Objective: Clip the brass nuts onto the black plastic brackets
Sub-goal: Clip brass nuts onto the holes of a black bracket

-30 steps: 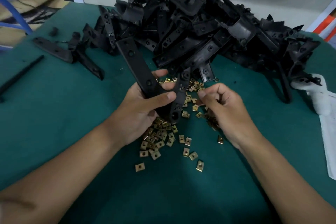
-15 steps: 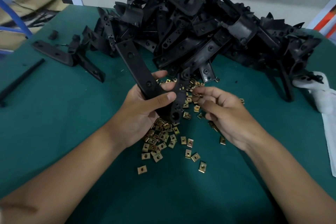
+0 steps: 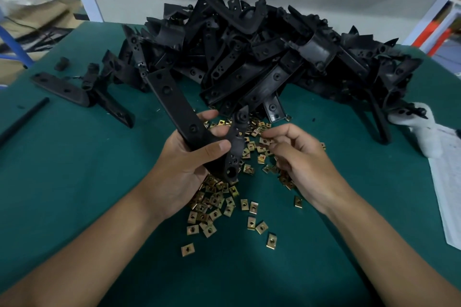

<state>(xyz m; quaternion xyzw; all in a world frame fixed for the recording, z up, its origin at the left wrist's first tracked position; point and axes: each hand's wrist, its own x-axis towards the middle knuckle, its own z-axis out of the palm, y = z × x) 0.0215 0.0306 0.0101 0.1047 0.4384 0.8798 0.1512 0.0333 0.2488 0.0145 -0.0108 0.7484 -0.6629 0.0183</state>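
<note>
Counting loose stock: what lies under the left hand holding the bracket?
Brass nuts spill out beneath the left hand and its bracket onto the green table; any under the palm are hidden.

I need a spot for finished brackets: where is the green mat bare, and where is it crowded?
Bare green mat lies left of the left hand, below the lone bracket and black rod. Another bare patch sits right of the right hand, before the paper. Crowded: the brass nuts between the hands and the bracket pile behind.
</note>
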